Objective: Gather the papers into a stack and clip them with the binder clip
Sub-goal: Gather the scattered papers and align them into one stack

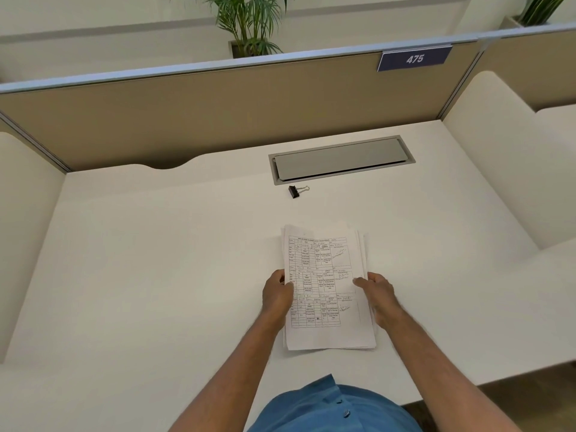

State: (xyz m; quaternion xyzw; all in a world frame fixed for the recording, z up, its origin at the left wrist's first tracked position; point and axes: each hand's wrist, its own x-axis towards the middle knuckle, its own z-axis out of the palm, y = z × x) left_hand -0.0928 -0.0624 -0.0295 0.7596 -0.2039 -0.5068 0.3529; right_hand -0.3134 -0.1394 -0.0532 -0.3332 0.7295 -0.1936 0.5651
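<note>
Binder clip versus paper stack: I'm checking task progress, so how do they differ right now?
The binder clip is small, black and untouched; the paper stack is large, white and held at its sides by the left hand and right hand. The clip lies farther away. Both rest on the desk.

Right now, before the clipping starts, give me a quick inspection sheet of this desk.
Surface: white desk, flat and well lit.
Job's things: papers lie in a loose stack, edges still uneven; binder clip lies apart from them, farther back, untouched.
Clutter: nothing seen.
Grippers: left hand grips the stack's left edge, right hand its right edge, thumbs on the top sheet.
Cables: nothing seen; grey cable hatch behind the clip has its lid down.
Surroundings: beige partition with sign 475, a potted plant behind it, cream side panels.
</note>
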